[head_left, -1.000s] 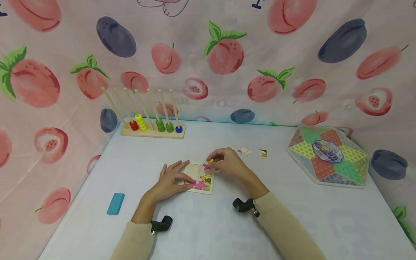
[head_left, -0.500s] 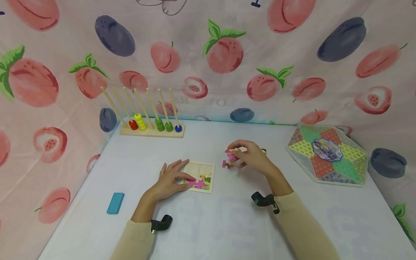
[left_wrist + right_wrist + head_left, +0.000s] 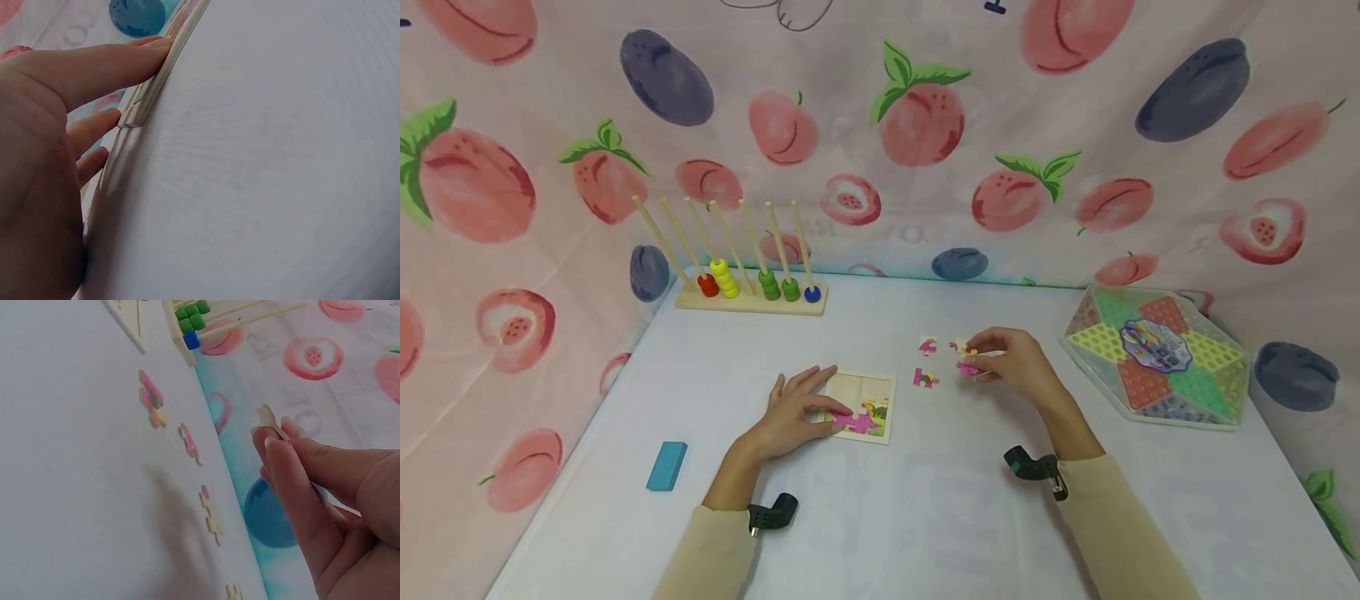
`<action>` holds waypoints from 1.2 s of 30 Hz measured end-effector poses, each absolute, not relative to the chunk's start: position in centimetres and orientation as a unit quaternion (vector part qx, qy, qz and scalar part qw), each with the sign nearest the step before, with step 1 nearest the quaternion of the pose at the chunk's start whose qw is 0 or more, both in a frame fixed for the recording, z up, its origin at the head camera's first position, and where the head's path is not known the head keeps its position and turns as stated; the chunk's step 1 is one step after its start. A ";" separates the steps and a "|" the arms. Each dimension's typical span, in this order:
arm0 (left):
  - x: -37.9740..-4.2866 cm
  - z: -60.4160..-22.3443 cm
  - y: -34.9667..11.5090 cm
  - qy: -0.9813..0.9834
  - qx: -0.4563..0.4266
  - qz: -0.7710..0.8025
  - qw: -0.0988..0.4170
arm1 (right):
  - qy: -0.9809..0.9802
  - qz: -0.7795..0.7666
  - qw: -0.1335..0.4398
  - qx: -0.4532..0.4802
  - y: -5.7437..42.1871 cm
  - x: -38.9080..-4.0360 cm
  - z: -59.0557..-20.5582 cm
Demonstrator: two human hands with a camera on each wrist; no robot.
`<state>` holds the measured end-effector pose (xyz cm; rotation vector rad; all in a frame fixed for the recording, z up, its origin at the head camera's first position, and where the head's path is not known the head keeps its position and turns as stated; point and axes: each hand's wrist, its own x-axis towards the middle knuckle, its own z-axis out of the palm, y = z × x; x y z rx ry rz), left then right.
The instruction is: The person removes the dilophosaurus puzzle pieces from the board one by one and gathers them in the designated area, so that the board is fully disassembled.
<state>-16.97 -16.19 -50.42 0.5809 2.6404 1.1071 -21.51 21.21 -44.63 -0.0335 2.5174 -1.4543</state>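
Note:
A small wooden puzzle board (image 3: pixel 852 386) lies in front of me, with several pink, yellow and green pieces fitted along its near and right sides. My left hand (image 3: pixel 793 419) rests on its left side, thumb and index finger over the pink pieces (image 3: pixel 861 423). In the left wrist view the thumb (image 3: pixel 119 69) presses on the board's edge. To the right, my right hand (image 3: pixel 1018 358) pinches a pink and yellow puzzle piece (image 3: pixel 967 367) between thumb and fingers, above the table. The right wrist view shows that piece (image 3: pixel 269 417) edge-on at the fingertips.
Loose puzzle pieces lie right of the board: one pink and white (image 3: pixel 928 345), one pink and green (image 3: pixel 926 378), and another (image 3: pixel 957 343) behind the fingers. A bead abacus (image 3: pixel 752 304) stands at back left, a blue block (image 3: pixel 667 466) at left, a hexagonal box (image 3: pixel 1157 358) at right.
My right hand has moved from over the board to the right, still holding the piece. Loose pieces that it covered now show on the table. The left hand has stayed in place.

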 end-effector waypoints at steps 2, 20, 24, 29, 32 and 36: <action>-17.0 -50.4 -16.2 0.898 0.198 0.377 0.110 | 0.863 -0.491 0.117 0.001 21.3 -21.4 -45.0; -17.0 -50.3 -16.1 0.897 0.199 0.380 0.105 | 0.890 -0.435 0.139 0.011 21.1 -21.1 -47.9; -16.9 -50.3 -16.0 0.897 0.197 0.382 0.107 | 0.888 -0.438 0.139 0.025 20.9 -21.1 -48.1; -16.9 -50.3 -16.0 0.898 0.195 0.380 0.105 | 0.890 -0.434 0.134 0.032 20.6 -21.2 -48.3; -16.9 -50.3 -16.1 0.897 0.195 0.382 0.105 | 0.896 -0.423 0.130 0.033 20.4 -21.3 -48.2; -16.9 -50.4 -16.1 0.897 0.196 0.382 0.106 | 0.904 -0.408 0.125 0.032 20.1 -21.4 -48.2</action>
